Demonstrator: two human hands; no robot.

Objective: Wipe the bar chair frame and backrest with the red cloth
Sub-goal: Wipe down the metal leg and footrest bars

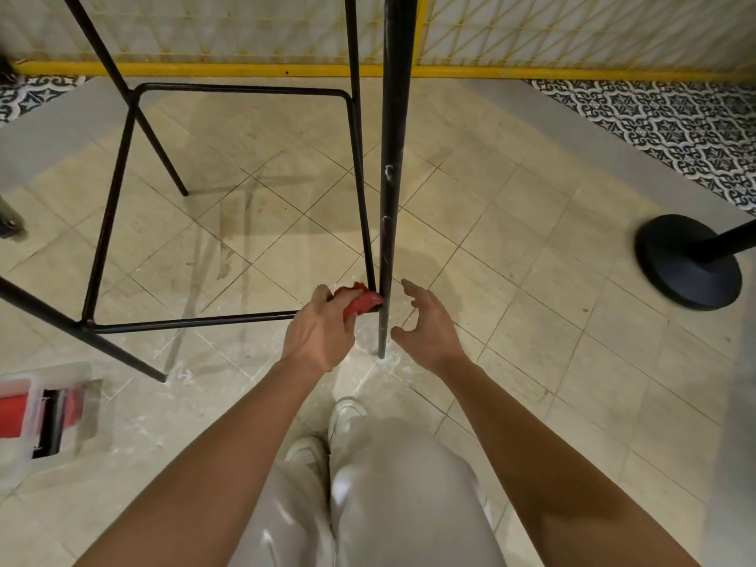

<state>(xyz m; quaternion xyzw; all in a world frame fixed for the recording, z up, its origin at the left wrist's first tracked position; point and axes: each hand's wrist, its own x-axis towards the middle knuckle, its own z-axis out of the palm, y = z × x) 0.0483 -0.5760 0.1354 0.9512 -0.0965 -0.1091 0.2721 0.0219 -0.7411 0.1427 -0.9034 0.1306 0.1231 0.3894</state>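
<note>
The black metal frame of the bar chair (pixel 392 157) stands on the tiled floor, seen from above through its legs and footrest ring (pixel 196 321). My left hand (pixel 321 333) grips the bunched red cloth (pixel 362 302) and presses it against the near leg low down, where the footrest bar meets it. My right hand (pixel 425 325) hovers just right of the same leg with fingers spread and relaxed, holding nothing. The seat and backrest are out of view.
A clear plastic box with red contents (pixel 41 411) lies on the floor at lower left. A black round post base (pixel 687 261) stands at right. A yellow rail and mesh barrier (pixel 245 69) runs along the back. My knees and shoes fill the bottom centre.
</note>
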